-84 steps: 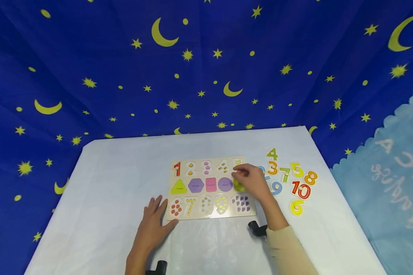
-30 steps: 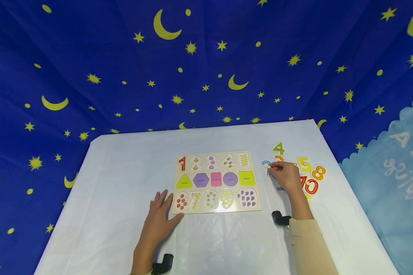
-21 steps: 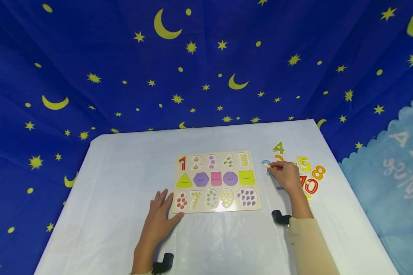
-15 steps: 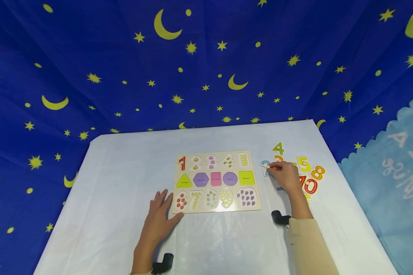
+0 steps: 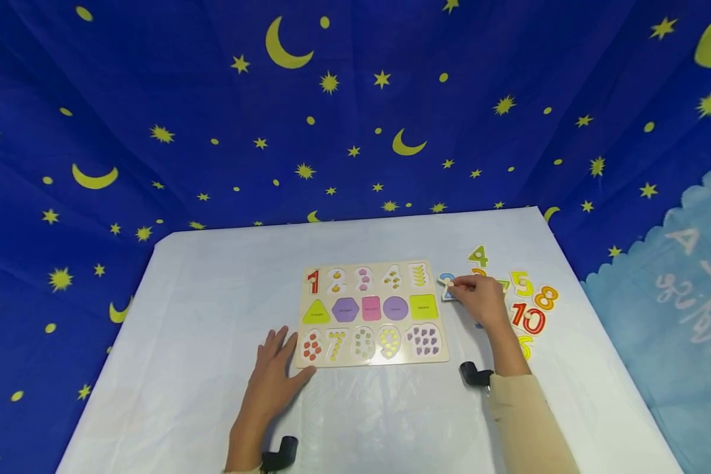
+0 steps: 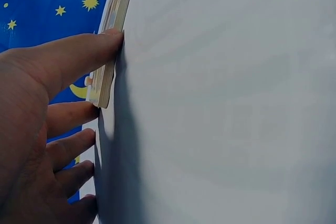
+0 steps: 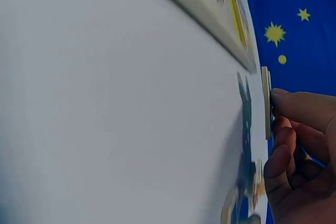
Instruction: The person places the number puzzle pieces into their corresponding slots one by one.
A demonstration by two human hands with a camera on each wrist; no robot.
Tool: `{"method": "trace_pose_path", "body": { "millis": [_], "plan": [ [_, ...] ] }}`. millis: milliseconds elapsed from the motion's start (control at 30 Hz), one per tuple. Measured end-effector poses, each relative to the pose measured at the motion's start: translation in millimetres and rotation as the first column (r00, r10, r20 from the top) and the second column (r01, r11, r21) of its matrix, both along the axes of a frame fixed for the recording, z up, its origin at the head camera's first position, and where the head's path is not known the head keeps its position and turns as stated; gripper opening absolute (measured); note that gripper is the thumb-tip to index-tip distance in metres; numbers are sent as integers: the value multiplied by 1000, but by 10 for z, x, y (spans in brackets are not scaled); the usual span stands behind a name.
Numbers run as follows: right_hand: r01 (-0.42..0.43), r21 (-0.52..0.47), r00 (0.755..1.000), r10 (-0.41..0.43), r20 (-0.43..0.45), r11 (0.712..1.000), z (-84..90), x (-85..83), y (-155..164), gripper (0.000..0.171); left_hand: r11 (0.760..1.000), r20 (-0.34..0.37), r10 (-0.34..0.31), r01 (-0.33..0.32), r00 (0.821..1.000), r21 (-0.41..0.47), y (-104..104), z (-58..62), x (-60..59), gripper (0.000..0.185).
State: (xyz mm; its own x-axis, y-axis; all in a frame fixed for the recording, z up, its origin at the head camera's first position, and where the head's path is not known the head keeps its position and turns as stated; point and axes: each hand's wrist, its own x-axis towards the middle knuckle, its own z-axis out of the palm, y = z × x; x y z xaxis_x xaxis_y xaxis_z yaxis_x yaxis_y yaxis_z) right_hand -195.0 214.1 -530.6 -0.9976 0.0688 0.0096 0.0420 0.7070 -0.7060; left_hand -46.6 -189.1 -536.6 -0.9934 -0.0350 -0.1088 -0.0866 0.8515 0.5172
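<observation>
My right hand (image 5: 480, 299) pinches the small knob of the blue number piece (image 5: 447, 287), thumb and fingertips curled onto it, since the knob is the only part that stands proud enough to take hold of. In the right wrist view the piece (image 7: 266, 102) stands off the table (image 5: 225, 276) with its shadow beneath it, so it is lifted, not lying flat. It hangs just beside the right edge of the puzzle board (image 5: 372, 313), near that board's far right corner, between the board and the loose numbers (image 5: 530, 309) spread toward the table's right edge. My left hand (image 5: 272, 382) lies flat and open on the table at the board's near left corner, fingers straight, the thumb (image 6: 79, 56) pressed against the board's edge (image 6: 113, 35); I judge that it keeps the board from sliding. The board's middle row is filled with a triangle, a hexagon and other shapes; a red 1 sits in the far left slot.
</observation>
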Motion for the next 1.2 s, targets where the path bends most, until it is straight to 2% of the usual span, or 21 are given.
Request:
{"method": "trace_pose_path", "body": {
  "millis": [567,833,1200],
  "plan": [
    [-45,-60,999,44,-17,997,30,-51,-274,25,1000,-12,-3,3,1000,11,-3,-3,4,80],
    [-48,-78,998,45,-37,996,15,-88,-406,23,1000,-58,4,-3,998,6,13,14,11,79],
    [-78,-104,996,74,-44,992,15,-115,-589,21,1000,3,10,-10,1000,-6,13,14,-5,81]
  ]
}}
